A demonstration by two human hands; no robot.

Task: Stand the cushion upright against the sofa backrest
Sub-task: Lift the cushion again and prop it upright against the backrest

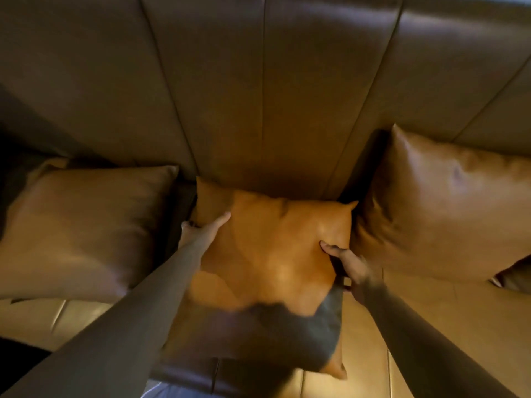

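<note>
An orange-brown leather cushion is in the middle of the sofa, its top edge touching the brown sofa backrest and its lower part tilted toward me over the seat. My left hand grips its left edge, thumb on the front and fingers behind. On the right edge, my right hand holds the cushion with the thumb pressed into the front face. A dark shadow covers the cushion's lower part.
A larger tan cushion leans at the left and another at the right, each close beside the held one. The sofa seat spreads below. A small dark object peeks out at the far right.
</note>
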